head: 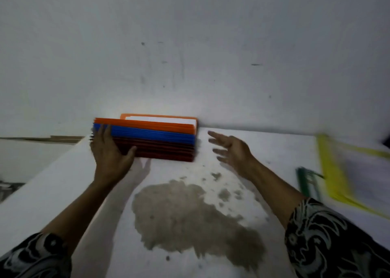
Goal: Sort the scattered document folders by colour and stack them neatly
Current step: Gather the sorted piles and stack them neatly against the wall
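**Sorted stack at the far desk edge, one grip on it**

The pale, scuffed wall (211, 35) rises directly behind the folder stack (160, 142). The white desk (73, 182) carries the stack at its far edge, and a broad brownish stain (185, 214) spreads on the surface in front of the stack.

The stack itself lies in colour bands: orange folders (147, 123) on top, blue folders (152, 133) under them, dark red folders (164, 151) at the bottom. White paper (162, 119) shows inside the topmost, half-lifted orange cover.

Well to the right of the stack lies a yellow folder (333, 172), blurred, with pale sheets on it.

Patterned black-and-white sleeves (337, 242) cover both forearms nearer than the stack.

The left grip (109, 153) rests at the stack's front left corner, fingers laid fairly straight up the left end and thumb pressed along the dark red front edge, so it is apart rather than clamped. The right grip (230, 149) hovers just right of the stack, fingers spread wide, touching nothing.

A thin green folder (306, 182), also blurred, lies between the stack and the yellow one, close beside the latter.
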A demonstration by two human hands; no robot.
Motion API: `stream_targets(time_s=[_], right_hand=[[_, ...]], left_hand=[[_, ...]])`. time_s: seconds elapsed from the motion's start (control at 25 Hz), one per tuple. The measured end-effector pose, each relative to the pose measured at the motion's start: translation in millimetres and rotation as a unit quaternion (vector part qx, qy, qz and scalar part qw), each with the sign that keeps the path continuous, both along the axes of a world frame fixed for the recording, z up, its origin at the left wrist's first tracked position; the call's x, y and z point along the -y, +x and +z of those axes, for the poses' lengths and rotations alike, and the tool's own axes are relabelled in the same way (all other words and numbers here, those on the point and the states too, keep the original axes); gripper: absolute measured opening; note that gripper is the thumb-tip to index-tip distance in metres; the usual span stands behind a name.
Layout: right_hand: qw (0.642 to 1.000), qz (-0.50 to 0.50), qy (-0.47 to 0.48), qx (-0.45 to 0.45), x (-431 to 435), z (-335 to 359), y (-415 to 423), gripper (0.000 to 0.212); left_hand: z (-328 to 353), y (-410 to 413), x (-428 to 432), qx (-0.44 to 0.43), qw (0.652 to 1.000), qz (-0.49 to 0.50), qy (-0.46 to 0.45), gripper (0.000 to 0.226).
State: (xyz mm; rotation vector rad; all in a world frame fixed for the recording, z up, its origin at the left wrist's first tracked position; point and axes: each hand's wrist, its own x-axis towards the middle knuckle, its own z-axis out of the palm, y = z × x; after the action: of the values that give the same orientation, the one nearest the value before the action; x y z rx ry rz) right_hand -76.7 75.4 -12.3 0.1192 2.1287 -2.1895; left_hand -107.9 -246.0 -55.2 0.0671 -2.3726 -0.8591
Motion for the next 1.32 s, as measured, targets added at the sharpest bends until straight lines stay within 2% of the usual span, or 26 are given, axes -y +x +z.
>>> stream_targets(time_s=[0.08, 0.2, 0.32, 0.4, 0.48, 0.52, 0.6, 0.68, 0.8, 0.88, 0.96, 1.08, 1.16, 1.24, 1.32], right_hand=[[0.997, -0.041, 0.004, -0.070, -43, 28, 54, 0.055], [0.992, -0.089, 0.027, -0.085, -101, 51, 126, 0.062], [0.983, -0.152, 0.096, -0.031, -164, 47, 188, 0.045], [0.969, -0.200, 0.146, 0.005, -204, 38, 224, 0.035], [0.938, -0.227, 0.258, 0.039, -242, 25, 250, 0.026], [0.914, -0.225, 0.330, 0.070, -257, 16, 260, 0.024], [0.864, -0.210, 0.430, 0.160, -276, -3, 277, 0.047], [0.846, -0.199, 0.453, 0.198, -281, -20, 290, 0.061], [0.857, -0.205, 0.433, 0.190, -278, -39, 295, 0.060], [0.853, -0.206, 0.442, 0.185, -277, -47, 291, 0.048], [0.842, -0.193, 0.466, 0.193, -274, -49, 289, 0.044], [0.845, -0.174, 0.470, 0.187, -266, -55, 291, 0.057], [0.867, -0.174, 0.438, 0.163, -258, -52, 290, 0.065], [0.911, -0.175, 0.349, 0.132, -254, -43, 282, 0.057], [0.932, -0.188, 0.295, 0.100, -249, -29, 263, 0.048]], left_hand=[[29, 29, -58, -0.032, 0.995, -0.096, 0.025, 0.083], [60, 64, -146, 0.010, 0.978, -0.199, 0.063, 0.074], [67, 98, -230, 0.145, 0.944, -0.270, 0.121, 0.071], [60, 122, -276, 0.278, 0.903, -0.305, 0.119, 0.065], [51, 149, -312, 0.407, 0.844, -0.346, 0.049, 0.054], [47, 160, -327, 0.444, 0.821, -0.359, 0.024, 0.050], [37, 174, -353, 0.465, 0.806, -0.366, 0.015, 0.048], [32, 183, -376, 0.469, 0.804, -0.363, 0.043, 0.046], [25, 187, -392, 0.460, 0.818, -0.337, 0.076, 0.036], [19, 186, -392, 0.455, 0.825, -0.321, 0.100, 0.034], [13, 187, -392, 0.460, 0.814, -0.327, 0.135, 0.036], [4, 189, -386, 0.472, 0.798, -0.333, 0.174, 0.038], [4, 183, -369, 0.481, 0.787, -0.342, 0.179, 0.034], [10, 170, -341, 0.479, 0.797, -0.323, 0.174, 0.028], [16, 154, -306, 0.477, 0.811, -0.292, 0.175, 0.025]])
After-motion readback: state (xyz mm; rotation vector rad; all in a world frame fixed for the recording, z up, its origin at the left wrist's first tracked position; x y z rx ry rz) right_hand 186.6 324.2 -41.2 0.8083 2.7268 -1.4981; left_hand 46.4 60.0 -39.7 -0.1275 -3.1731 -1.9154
